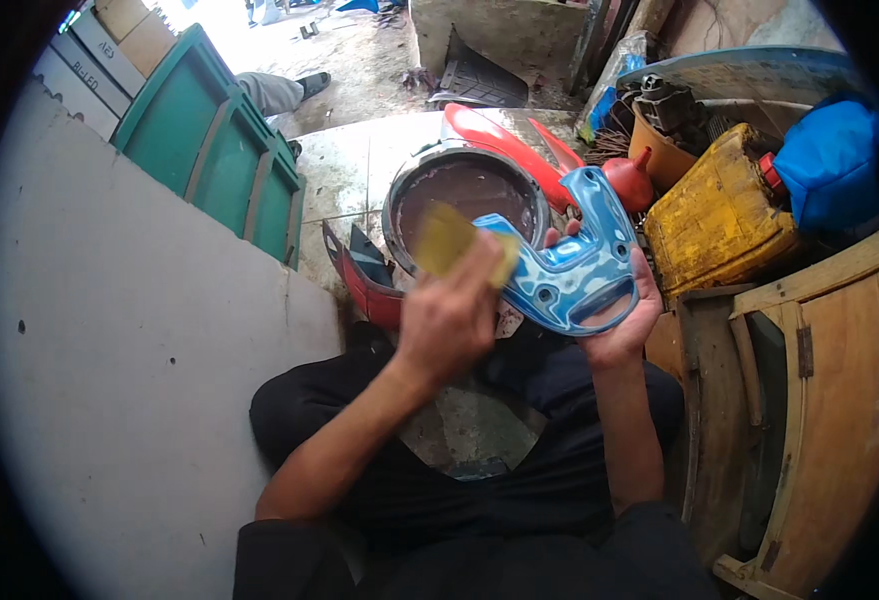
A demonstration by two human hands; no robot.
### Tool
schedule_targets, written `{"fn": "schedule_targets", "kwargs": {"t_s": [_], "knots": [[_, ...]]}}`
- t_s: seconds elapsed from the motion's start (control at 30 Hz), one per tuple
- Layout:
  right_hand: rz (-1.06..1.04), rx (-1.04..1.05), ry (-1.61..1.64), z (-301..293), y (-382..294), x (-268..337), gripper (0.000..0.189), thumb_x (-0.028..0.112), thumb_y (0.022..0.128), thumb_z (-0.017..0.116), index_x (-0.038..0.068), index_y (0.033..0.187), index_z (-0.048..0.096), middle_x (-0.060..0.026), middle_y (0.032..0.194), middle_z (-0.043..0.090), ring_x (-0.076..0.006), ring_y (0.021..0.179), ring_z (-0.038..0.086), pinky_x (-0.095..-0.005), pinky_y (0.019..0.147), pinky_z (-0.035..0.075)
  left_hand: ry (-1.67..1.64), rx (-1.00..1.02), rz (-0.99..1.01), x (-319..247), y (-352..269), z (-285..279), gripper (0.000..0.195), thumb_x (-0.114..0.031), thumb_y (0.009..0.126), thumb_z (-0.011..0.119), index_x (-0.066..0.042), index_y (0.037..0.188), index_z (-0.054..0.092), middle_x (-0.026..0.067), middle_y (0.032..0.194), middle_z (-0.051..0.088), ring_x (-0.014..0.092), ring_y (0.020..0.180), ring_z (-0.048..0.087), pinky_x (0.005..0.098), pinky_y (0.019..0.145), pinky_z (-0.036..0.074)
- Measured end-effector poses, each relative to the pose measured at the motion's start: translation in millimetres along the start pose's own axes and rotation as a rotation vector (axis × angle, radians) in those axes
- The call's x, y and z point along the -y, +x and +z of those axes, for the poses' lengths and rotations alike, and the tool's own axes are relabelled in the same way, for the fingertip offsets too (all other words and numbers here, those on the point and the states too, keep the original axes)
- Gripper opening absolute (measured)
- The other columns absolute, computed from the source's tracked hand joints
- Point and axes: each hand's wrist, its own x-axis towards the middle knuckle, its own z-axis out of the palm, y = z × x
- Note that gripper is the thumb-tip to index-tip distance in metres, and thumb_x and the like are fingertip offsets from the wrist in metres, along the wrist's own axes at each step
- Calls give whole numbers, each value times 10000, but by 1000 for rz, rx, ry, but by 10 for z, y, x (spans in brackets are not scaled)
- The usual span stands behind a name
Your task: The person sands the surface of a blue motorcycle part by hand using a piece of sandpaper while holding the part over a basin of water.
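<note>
My left hand point(447, 322) holds a yellow sheet, apparently sandpaper point(447, 244), blurred, at the left end of a blue plastic molded part point(548, 274). Whether the sheet touches the part cannot be told. My right hand point(630, 322) grips this curved part from beneath and its right side; fingertips show at its inner edge, and the rest of the fingers are hidden behind it. The part has screw holes, a long slot and pale scuffed patches. Behind both hands stands a round basin point(473, 191) with murky brown liquid, partly covered by the sheet and the part.
Red plastic panels point(495, 139) lie behind the basin, a dark red one point(368, 289) left of it. To the right are a red funnel point(630, 180), a yellow jerrycan point(717, 214) and a wooden cabinet point(844, 360). A white wall point(146, 337) borders the left; another person's foot point(313, 85) shows beyond.
</note>
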Motion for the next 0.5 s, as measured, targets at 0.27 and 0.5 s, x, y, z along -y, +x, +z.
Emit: {"fn": "schedule_targets", "kwargs": {"t_s": [0.27, 0.5], "knots": [[-53, 11, -57, -53, -68, 71, 648, 356, 1039, 493, -76, 1519, 449, -272, 1417, 594, -493, 1381, 513, -637, 1194, 381, -76, -18, -55, -120, -5, 66, 407, -39, 909, 691, -15, 1315, 717, 192, 1368, 700, 356, 1203, 703, 448, 1112, 481], [-15, 4, -44, 28, -63, 5, 648, 359, 1037, 492, -75, 1518, 458, -278, 1420, 594, -500, 1380, 509, -639, 1194, 375, -14, -53, -143, -19, -10, 75, 441, -45, 920, 695, 3, 1359, 687, 193, 1374, 696, 359, 1259, 681, 460, 1080, 513]]}}
